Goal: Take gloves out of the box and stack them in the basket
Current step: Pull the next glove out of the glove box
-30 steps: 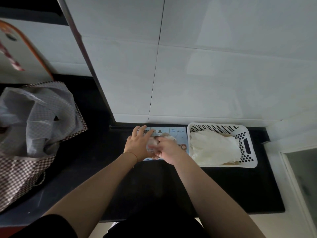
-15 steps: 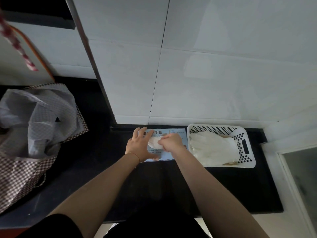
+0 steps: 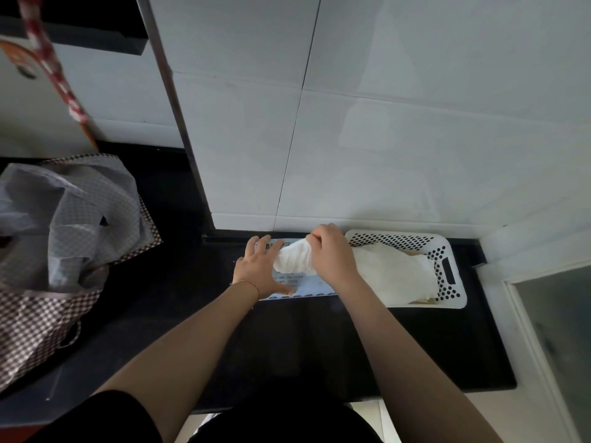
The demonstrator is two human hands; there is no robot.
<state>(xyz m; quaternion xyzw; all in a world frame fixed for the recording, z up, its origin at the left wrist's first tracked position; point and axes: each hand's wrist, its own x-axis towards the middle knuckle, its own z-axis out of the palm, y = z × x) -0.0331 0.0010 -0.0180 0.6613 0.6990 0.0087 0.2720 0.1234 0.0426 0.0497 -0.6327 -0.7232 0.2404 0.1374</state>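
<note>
- Black countertop (image 3: pixel 319 340) running along the foot of a white tiled wall (image 3: pixel 415 123).
- Checked bag (image 3: pixel 35 318) at the left end of the countertop, grey plastic bag (image 3: pixel 67 219) bunched in its mouth.
- Red-and-white patterned strap (image 3: pixel 51 62) hanging at upper left.
- Dark metal strip (image 3: pixel 174 110) slanting down the wall.
- Frosted glass panel (image 3: pixel 559 330) at far right.

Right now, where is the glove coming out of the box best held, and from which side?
At its raised end, from above, where the right hand already pinches the glove. Its lower part fans toward the box, which the left hand presses flat.
</note>
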